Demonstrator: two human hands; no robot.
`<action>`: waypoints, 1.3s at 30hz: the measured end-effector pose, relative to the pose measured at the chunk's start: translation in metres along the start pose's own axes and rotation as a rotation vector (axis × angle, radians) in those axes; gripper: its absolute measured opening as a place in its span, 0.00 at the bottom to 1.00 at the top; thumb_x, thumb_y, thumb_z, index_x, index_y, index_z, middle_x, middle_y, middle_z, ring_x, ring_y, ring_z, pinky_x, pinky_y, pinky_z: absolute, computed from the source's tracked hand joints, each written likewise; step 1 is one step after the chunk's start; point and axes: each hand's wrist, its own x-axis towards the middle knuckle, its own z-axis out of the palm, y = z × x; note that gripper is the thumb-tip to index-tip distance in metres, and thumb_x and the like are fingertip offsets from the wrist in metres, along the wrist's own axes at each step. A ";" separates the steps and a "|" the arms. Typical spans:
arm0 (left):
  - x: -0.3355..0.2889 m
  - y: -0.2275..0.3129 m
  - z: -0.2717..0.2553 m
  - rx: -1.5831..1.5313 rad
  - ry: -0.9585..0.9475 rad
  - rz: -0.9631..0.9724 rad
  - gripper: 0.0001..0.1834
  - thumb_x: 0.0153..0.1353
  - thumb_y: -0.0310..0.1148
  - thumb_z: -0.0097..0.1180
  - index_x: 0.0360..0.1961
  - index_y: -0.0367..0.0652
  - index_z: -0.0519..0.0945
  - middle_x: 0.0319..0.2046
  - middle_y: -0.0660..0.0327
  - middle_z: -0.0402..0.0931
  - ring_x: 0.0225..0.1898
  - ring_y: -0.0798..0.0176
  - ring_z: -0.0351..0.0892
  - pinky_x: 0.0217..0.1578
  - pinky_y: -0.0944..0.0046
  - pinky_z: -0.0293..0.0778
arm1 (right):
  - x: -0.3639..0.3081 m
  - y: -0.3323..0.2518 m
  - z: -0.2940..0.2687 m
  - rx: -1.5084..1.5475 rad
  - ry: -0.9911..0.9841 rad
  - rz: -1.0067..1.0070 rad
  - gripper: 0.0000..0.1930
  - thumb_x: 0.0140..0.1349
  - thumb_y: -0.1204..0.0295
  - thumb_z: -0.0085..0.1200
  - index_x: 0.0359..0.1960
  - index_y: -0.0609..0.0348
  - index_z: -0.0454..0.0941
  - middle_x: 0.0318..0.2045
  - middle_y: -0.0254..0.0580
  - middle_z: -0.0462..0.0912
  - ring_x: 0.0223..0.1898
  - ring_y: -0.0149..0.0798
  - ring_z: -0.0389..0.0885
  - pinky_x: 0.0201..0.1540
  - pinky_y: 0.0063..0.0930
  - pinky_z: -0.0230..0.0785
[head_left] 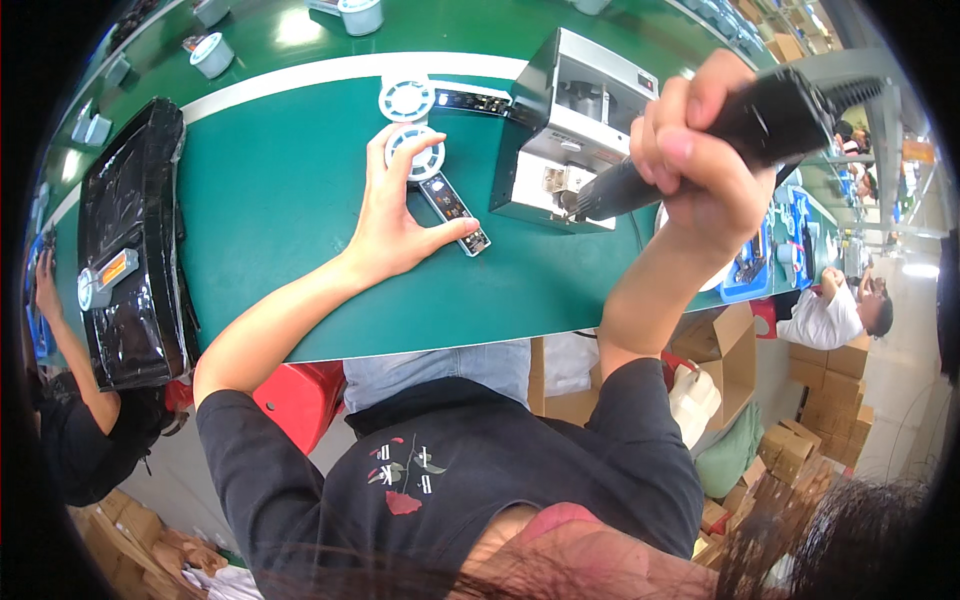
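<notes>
My right hand (700, 150) is wrapped round a black corded electric screwdriver (775, 118). Its tip slants down to the left, at the front of a silver-grey box-shaped screw feeder (535, 150); whether a screw sits on the tip is too small to tell. My left hand (385, 215) spans a white ring-headed part with a dark circuit-board arm (447, 200). The fingers are on the ring and the thumb is at the arm's far end, keeping the part on the green table. Just beyond lies a similar ring-headed part (410, 100), its arm reaching to the feeder.
On the left a black plastic-wrapped tray (130, 290) carries one white-and-orange part (112, 270). Several round white units (210, 55) stand along the far green surface. To the right is a blue bin (745, 280) of parts. Other people work at both sides.
</notes>
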 end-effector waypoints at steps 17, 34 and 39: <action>-0.002 -0.007 0.001 -0.025 0.143 -0.046 0.49 0.42 0.36 0.86 0.67 0.52 0.73 0.67 0.44 0.59 0.73 0.39 0.60 0.70 0.43 0.67 | 0.000 0.036 0.060 -0.010 -0.057 0.076 0.16 0.56 0.86 0.63 0.38 0.58 0.68 0.22 0.41 0.77 0.19 0.31 0.71 0.27 0.30 0.72; 0.000 -0.003 0.001 0.005 0.133 -0.066 0.50 0.42 0.35 0.87 0.67 0.49 0.72 0.67 0.43 0.59 0.73 0.40 0.60 0.71 0.45 0.67 | 0.027 0.071 0.027 0.490 -0.844 -0.110 0.18 0.49 0.88 0.72 0.31 0.61 0.73 0.22 0.41 0.81 0.22 0.34 0.80 0.23 0.26 0.68; 0.001 -0.003 -0.001 -0.002 0.130 -0.067 0.50 0.42 0.35 0.86 0.67 0.49 0.72 0.67 0.43 0.59 0.73 0.40 0.60 0.70 0.44 0.67 | 0.027 0.070 0.027 0.427 -0.769 -0.129 0.21 0.47 0.87 0.77 0.34 0.62 0.73 0.23 0.44 0.83 0.23 0.34 0.82 0.23 0.27 0.70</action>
